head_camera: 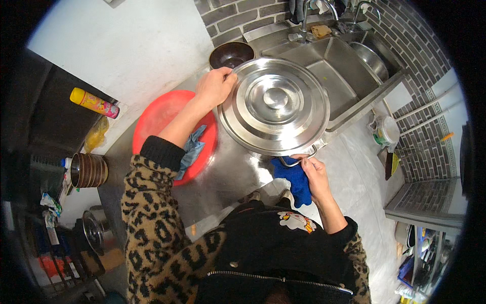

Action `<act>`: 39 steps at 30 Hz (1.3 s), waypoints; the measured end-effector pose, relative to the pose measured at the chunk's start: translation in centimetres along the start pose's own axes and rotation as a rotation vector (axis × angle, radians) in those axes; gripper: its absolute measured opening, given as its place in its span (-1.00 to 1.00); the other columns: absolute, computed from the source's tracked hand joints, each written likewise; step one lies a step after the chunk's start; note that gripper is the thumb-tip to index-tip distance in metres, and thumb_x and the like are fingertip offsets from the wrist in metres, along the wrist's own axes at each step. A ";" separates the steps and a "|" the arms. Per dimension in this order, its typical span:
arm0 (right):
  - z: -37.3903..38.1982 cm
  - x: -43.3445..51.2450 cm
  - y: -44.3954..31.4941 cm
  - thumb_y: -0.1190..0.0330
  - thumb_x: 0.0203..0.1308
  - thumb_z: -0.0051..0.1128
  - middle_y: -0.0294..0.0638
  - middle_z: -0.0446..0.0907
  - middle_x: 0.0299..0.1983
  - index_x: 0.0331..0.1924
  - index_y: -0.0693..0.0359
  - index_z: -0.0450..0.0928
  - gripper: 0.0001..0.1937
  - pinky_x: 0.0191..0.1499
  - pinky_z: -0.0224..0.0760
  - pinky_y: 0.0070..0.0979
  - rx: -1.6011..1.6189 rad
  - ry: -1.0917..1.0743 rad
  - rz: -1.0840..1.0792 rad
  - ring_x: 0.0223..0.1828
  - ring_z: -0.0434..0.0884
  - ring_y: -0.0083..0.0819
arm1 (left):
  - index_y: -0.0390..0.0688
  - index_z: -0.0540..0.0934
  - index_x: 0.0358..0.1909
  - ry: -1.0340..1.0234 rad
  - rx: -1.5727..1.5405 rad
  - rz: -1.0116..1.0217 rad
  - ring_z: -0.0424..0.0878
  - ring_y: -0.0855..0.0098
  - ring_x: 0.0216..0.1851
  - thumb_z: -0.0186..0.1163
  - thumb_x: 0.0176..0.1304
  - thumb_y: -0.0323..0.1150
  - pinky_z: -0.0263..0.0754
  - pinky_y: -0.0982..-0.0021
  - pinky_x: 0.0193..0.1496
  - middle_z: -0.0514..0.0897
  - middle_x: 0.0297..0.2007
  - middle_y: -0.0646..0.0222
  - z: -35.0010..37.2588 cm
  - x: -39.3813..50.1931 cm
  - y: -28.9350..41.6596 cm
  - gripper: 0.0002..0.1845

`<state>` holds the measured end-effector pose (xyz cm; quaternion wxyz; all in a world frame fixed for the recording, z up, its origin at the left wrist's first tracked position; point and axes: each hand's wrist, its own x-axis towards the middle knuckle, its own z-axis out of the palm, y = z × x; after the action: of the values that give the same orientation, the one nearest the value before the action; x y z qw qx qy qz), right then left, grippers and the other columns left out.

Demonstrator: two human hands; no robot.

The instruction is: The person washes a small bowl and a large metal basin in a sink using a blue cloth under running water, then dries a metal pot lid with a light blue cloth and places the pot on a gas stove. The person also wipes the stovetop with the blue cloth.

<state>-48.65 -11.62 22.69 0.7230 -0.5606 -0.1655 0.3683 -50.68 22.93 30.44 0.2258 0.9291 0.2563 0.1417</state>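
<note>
A round stainless-steel pot with its lid [262,127] on is before me, over the counter's edge near the sink. My left hand [216,86] is closed at its far left rim; any handle there is hidden by the fingers. With its fingers around the pot's wire side handle [292,164], my right hand [318,176] grips the near right side. A blue cloth [300,186] hangs down against that same hand; whether the fingers pinch it I cannot tell. Under my left forearm lies a red basin [152,117] with a grey-blue cloth [193,150] in it.
A steel double sink [341,85] with a tap [305,21] adjoins at the right, a metal bowl [370,59] in its far basin. Behind the pot sits a dark brown bowl [231,55]. A striped pot [89,170] and a yellow-capped spray can [95,103] stand left.
</note>
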 end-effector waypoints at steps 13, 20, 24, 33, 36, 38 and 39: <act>3.8 -0.5 0.3 0.29 0.29 0.10 -0.40 0.55 -0.32 -0.23 0.27 0.59 -0.80 -0.23 0.29 -0.70 0.114 0.343 -0.031 -0.32 0.44 -0.68 | -0.20 0.60 -0.01 -0.465 -1.073 -0.304 0.59 0.49 -0.23 0.07 0.35 -0.08 0.49 0.43 -0.12 0.67 -0.15 0.30 6.5 11.9 -4.8 -0.59; 3.9 -0.4 0.3 0.34 0.24 0.12 -0.35 0.55 -0.36 -0.30 0.27 0.56 -0.85 -0.22 0.31 -0.66 0.263 0.342 -0.047 -0.34 0.46 -0.63 | -0.28 0.66 -0.15 -0.442 -0.820 -0.194 0.57 0.50 -0.27 0.13 0.31 -0.07 0.45 0.43 -0.16 0.68 -0.25 0.33 5.1 11.1 -2.0 -0.57; 2.9 -0.5 -1.0 0.32 0.22 0.11 -0.32 0.56 -0.37 -0.34 0.24 0.54 -0.85 -0.21 0.33 -0.64 0.277 0.425 -0.099 -0.36 0.47 -0.61 | -0.33 0.62 -0.18 -0.439 -1.021 -0.235 0.59 0.45 -0.30 0.11 0.32 -0.11 0.48 0.42 -0.17 0.67 -0.26 0.26 3.5 10.2 0.1 -0.59; -4.5 -7.6 -10.4 0.15 0.30 0.02 -0.29 0.55 -0.43 -0.40 0.21 0.49 -0.70 -0.26 0.42 -0.61 0.389 0.479 -0.390 -0.39 0.54 -0.55 | -0.14 0.63 -0.36 -0.652 -1.171 0.149 0.34 0.70 -0.62 0.21 0.26 -0.22 0.27 0.62 -0.54 0.51 -0.60 0.61 -2.7 6.1 12.8 -0.81; -8.9 -11.1 -11.8 0.07 0.32 -0.01 -0.31 0.54 -0.44 -0.39 0.18 0.49 -0.66 -0.30 0.45 -0.60 0.481 0.469 -0.402 -0.41 0.55 -0.53 | -0.18 0.64 -0.28 -0.708 -1.179 0.079 0.23 0.71 -0.63 0.22 0.24 -0.27 0.14 0.64 -0.55 0.45 -0.61 0.65 -0.3 3.9 18.9 -0.82; -12.0 -12.9 -11.9 0.06 0.32 -0.01 -0.32 0.54 -0.46 -0.40 0.17 0.49 -0.65 -0.32 0.46 -0.60 0.538 0.564 -0.445 -0.43 0.55 -0.53 | -0.20 0.64 -0.24 -0.714 -1.161 0.080 0.25 0.72 -0.61 0.23 0.23 -0.28 0.12 0.66 -0.54 0.47 -0.58 0.65 1.7 2.9 22.2 -0.80; -13.5 -13.5 -11.6 0.05 0.32 -0.01 -0.33 0.54 -0.46 -0.41 0.17 0.49 -0.65 -0.33 0.46 -0.61 0.565 0.598 -0.458 -0.44 0.54 -0.53 | -0.25 0.61 -0.15 -0.793 -1.156 0.155 0.29 0.74 -0.57 0.26 0.20 -0.28 0.13 0.66 -0.52 0.49 -0.54 0.64 3.1 2.6 23.7 -0.72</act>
<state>-44.92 -31.83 31.60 0.9259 -0.3724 0.0374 0.0521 -37.62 5.07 39.86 0.7487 0.6576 -0.0287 -0.0787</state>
